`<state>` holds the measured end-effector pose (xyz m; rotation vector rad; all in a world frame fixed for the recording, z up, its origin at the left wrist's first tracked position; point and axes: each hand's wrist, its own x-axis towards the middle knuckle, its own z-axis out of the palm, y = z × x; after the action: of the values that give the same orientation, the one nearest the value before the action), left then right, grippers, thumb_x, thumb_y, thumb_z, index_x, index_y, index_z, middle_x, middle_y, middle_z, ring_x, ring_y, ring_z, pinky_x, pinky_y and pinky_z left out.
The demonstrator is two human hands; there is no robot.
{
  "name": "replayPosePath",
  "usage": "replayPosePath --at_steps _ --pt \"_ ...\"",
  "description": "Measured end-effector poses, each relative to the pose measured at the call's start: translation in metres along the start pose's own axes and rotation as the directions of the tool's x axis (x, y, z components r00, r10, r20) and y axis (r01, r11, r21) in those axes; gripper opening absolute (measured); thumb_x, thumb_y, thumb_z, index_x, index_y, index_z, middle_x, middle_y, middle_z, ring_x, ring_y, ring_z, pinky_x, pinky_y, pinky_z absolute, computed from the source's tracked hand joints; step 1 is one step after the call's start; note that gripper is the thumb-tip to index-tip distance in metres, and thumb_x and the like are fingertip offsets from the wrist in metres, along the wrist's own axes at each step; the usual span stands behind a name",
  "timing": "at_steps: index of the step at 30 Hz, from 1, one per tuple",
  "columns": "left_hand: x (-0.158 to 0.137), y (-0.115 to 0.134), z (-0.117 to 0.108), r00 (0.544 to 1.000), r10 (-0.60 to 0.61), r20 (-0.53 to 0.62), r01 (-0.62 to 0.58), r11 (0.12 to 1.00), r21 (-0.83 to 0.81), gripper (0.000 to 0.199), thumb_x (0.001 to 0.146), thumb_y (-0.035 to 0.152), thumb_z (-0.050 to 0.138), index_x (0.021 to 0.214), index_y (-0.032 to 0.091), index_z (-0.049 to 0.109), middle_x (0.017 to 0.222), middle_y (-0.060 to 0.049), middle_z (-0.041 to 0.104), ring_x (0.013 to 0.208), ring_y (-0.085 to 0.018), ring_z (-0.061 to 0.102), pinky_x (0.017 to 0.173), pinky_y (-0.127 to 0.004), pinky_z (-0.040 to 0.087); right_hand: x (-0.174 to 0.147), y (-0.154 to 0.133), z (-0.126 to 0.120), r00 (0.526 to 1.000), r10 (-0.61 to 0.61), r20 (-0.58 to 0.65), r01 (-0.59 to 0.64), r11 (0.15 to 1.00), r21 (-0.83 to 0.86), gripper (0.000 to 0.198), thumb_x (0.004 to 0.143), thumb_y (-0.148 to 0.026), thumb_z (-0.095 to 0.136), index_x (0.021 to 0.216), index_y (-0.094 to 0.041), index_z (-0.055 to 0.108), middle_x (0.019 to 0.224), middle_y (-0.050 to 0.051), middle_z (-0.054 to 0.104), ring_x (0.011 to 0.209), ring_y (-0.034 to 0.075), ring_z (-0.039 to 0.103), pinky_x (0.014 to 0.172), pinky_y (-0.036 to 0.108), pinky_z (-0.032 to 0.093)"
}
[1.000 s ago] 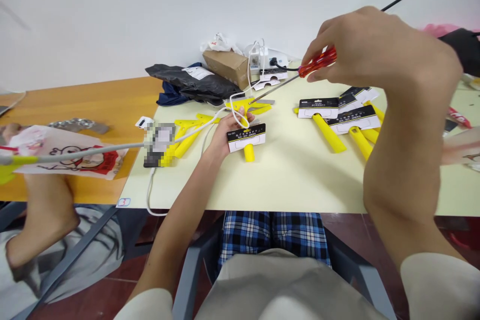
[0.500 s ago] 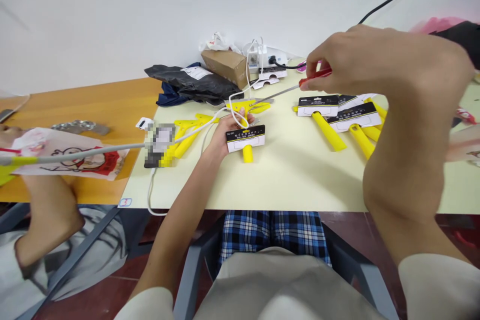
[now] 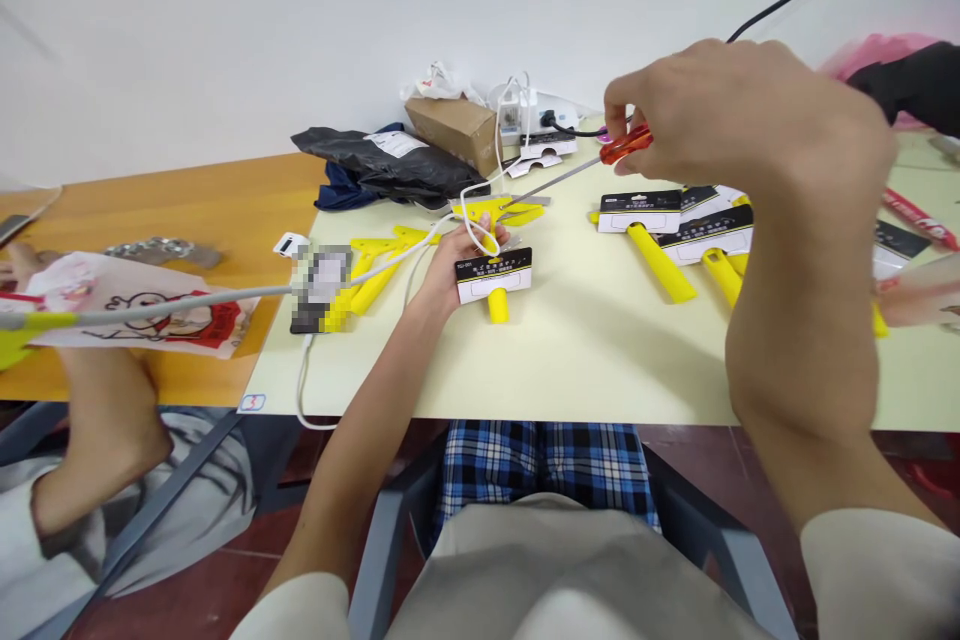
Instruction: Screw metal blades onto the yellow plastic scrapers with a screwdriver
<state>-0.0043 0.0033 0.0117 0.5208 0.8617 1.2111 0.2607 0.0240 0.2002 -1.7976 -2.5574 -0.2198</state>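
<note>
My left hand is closed around the neck of a yellow scraper, steadying it on the table. A black-and-white hang card sits on its handle. My right hand grips the red handle of a screwdriver. The screwdriver's shaft slants down to the left, its tip at the scraper's yellow head; exact contact is too small to tell. A white cable loop hangs across the view in front of the left fingers.
Carded yellow scrapers lie to the right, partly behind my right arm. More yellow parts lie left. A black plastic package, cardboard box and power strip stand at the back. At far left is another person's arm.
My right hand's fingers have shifted round the screwdriver handle, and more of the red handle shows. The left hand and scraper stay in place.
</note>
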Motion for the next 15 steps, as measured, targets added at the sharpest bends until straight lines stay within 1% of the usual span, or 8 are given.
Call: replayPosePath --at_steps 2,4,6,8,10,11,13,15 --pt "0.0015 0.0 -0.0015 1.0 0.004 -0.015 -0.004 1.0 -0.004 0.028 0.078 0.028 0.091 0.095 0.018 0.071 0.094 -0.004 0.08 0.098 -0.022 0.08 0.095 -0.032 0.062 0.0023 -0.0014 0.0021 0.999 0.022 0.047 -0.023 1.0 0.018 0.024 0.091 -0.049 0.073 0.106 -0.031 0.067 0.091 0.01 0.063 0.086 0.033 0.062 0.068 0.047 0.047" --pt "0.0045 -0.0004 -0.0048 1.0 0.009 -0.01 -0.009 1.0 -0.006 0.029 0.078 0.025 0.091 0.097 0.018 0.071 0.095 -0.004 0.08 0.096 -0.02 0.08 0.092 -0.031 0.063 0.004 -0.0035 0.0037 0.992 0.057 0.11 -0.064 0.997 0.052 0.029 0.096 -0.056 0.068 0.109 -0.03 0.071 0.094 0.01 0.064 0.082 0.029 0.061 0.067 0.044 0.046" --pt "0.0074 -0.0011 -0.008 1.0 0.002 0.012 -0.001 1.0 -0.014 0.028 0.079 0.025 0.09 0.098 0.019 0.07 0.095 -0.004 0.08 0.095 -0.02 0.08 0.091 -0.031 0.063 0.0055 -0.0056 0.0047 0.992 0.062 0.11 -0.067 0.997 0.038 0.025 0.1 -0.051 0.065 0.105 -0.028 0.072 0.094 0.009 0.065 0.079 0.027 0.06 0.067 0.042 0.045" --pt "0.0091 -0.0015 -0.0095 1.0 -0.008 0.018 0.008 1.0 -0.024 0.027 0.081 0.026 0.09 0.097 0.019 0.07 0.095 -0.004 0.079 0.097 -0.021 0.08 0.093 -0.033 0.064 0.0071 -0.0069 0.0053 0.998 0.021 0.052 -0.021 1.0 -0.003 0.012 0.096 -0.039 0.07 0.101 -0.027 0.07 0.093 0.008 0.066 0.082 0.028 0.061 0.069 0.042 0.044" --pt "0.0093 -0.0012 -0.0088 1.0 -0.005 0.003 0.005 1.0 -0.027 0.026 0.082 0.026 0.09 0.095 0.02 0.069 0.093 -0.004 0.079 0.098 -0.022 0.081 0.095 -0.034 0.064 0.0087 -0.0072 0.006 0.999 -0.044 0.015 0.044 0.999 -0.025 0.015 0.091 -0.032 0.075 0.105 -0.028 0.068 0.095 0.007 0.067 0.09 0.031 0.063 0.073 0.043 0.046" --pt "0.0089 -0.0009 -0.0079 1.0 0.002 -0.006 -0.002 1.0 -0.027 0.026 0.082 0.026 0.09 0.095 0.02 0.068 0.091 -0.003 0.078 0.098 -0.022 0.081 0.095 -0.034 0.065 0.0093 -0.0071 0.0066 0.998 -0.064 0.023 0.064 0.998 -0.016 0.021 0.091 -0.031 0.075 0.11 -0.029 0.068 0.099 0.008 0.068 0.093 0.032 0.064 0.075 0.044 0.047" --pt "0.0078 -0.0002 -0.006 1.0 0.011 -0.019 -0.012 0.999 -0.031 0.027 0.08 0.025 0.091 0.095 0.02 0.068 0.089 -0.002 0.078 0.098 -0.022 0.081 0.095 -0.034 0.065 0.0097 -0.0067 0.0083 0.994 -0.063 0.087 0.062 0.998 0.016 0.028 0.091 -0.036 0.072 0.118 -0.031 0.069 0.106 0.01 0.069 0.096 0.034 0.066 0.077 0.045 0.05" --pt "0.0067 0.0002 -0.0049 1.0 0.014 -0.018 -0.015 0.999 -0.036 0.029 0.079 0.025 0.092 0.094 0.021 0.068 0.09 -0.002 0.077 0.099 -0.022 0.081 0.095 -0.034 0.065 0.0093 -0.0062 0.0107 0.987 -0.019 0.157 0.013 0.999 0.038 0.023 0.09 -0.04 0.069 0.109 -0.03 0.071 0.106 0.013 0.069 0.089 0.034 0.066 0.073 0.046 0.051"
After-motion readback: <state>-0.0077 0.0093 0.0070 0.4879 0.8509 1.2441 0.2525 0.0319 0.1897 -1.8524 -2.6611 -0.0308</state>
